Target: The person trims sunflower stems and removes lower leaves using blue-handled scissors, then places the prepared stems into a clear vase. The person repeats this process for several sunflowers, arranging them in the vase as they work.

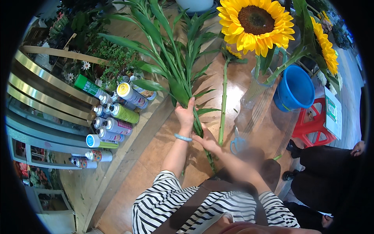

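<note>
A bunch of long leafy green stems (175, 70) is gripped in my left hand (186, 114), which wears a pale bangle at the wrist. Lower down, my right hand (208, 139) closes around the stems of the same bunch. The leaves fan out away from me, and the cut ends point back towards my apron. To the right of the bunch, a single sunflower stem (223, 102) lies on the tiled floor, its small head at the far end. Scissors with light blue handles (238, 143) rest on the floor beside my right forearm.
Tall sunflowers (257, 20) stand in a clear ribbed vase (251, 90). Right of it are a blue bucket (295, 87) and a red plastic stool (314, 125) with a printed board (333, 114). Several spray cans (125, 112) crowd the left ledge. People in dark clothes (324, 163) are at right.
</note>
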`<state>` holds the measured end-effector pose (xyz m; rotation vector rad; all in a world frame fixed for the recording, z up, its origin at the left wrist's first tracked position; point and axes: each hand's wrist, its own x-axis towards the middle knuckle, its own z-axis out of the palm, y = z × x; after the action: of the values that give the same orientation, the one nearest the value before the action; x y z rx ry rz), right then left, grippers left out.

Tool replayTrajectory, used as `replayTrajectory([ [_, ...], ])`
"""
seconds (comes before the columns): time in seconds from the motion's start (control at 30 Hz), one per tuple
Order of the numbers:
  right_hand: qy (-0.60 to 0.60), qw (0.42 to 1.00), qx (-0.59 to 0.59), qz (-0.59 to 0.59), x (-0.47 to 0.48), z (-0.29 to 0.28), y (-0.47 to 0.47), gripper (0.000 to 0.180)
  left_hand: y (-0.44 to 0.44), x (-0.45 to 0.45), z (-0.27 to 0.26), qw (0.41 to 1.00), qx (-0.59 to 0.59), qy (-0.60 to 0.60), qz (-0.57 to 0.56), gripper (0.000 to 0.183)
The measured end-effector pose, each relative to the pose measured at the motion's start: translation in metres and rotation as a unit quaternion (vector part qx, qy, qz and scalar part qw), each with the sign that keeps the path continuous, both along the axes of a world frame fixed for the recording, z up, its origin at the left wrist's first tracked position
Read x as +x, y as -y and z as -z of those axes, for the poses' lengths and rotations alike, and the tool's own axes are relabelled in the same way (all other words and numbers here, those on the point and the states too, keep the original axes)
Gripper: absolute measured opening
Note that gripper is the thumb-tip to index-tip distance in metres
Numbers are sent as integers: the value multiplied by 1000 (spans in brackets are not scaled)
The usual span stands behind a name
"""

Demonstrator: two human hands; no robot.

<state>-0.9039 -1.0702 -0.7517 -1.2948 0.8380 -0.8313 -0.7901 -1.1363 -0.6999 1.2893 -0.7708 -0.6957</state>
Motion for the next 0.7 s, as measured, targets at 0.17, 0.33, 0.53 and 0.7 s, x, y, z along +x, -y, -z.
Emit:
replayTrajectory([
  [0.17, -67, 992, -53, 95, 11, -31, -14, 30, -2, 10, -50, 962, -124, -127, 207, 44],
  [0.33, -49, 985, -144, 87, -1, -58, 19, 25, 21, 37, -130, 847, -159, -288, 417, 62],
  [0.53, -280, 906, -274, 163, -43, -80, 75, 36, 54, 54, -190, 874, -30, -114, 471, 38],
  [0.7, -277, 791, -308, 451, -103, -18, 60, 50, 71, 40, -149, 910, -2, -116, 398, 28],
])
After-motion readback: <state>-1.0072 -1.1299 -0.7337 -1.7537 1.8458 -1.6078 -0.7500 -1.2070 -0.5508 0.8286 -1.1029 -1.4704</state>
